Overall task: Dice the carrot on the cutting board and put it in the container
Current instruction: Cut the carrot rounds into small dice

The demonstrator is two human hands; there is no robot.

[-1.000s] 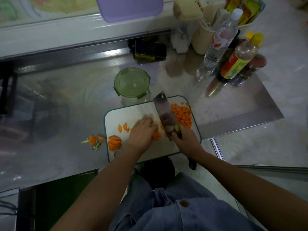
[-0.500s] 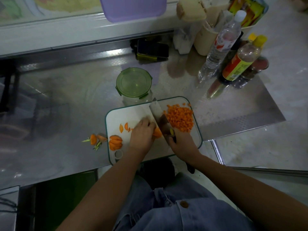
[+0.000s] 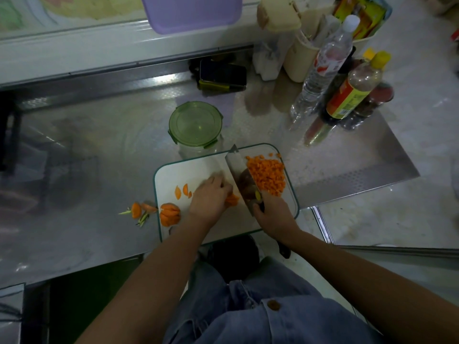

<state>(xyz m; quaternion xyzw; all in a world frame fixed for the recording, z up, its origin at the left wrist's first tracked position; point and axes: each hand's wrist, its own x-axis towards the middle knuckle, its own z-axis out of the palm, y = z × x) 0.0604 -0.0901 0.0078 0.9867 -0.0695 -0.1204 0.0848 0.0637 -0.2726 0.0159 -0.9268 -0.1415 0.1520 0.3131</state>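
Observation:
A white cutting board [image 3: 171, 177] with a green rim lies on the steel counter. My left hand [image 3: 210, 199] holds down a carrot piece [image 3: 232, 199] in the board's middle. My right hand [image 3: 272, 211] grips the handle of a cleaver [image 3: 238, 170], whose blade stands edge-down just right of that piece. A heap of diced carrot [image 3: 268, 176] fills the board's right part. Carrot slices [image 3: 170, 213] and a few thin slivers [image 3: 181, 191] lie at the board's left. The clear container [image 3: 196, 125] with a green lid stands shut behind the board.
Carrot ends with green stems [image 3: 139, 211] lie on the counter left of the board. Bottles [image 3: 352, 93], a beige holder [image 3: 301, 58] and a dark phone [image 3: 222, 74] stand at the back right. The counter's front edge runs just below the board.
The cleaver went from lifted and tilted to edge-down beside the carrot piece, and the diced heap sits closer against the blade. My left hand stayed on the carrot piece.

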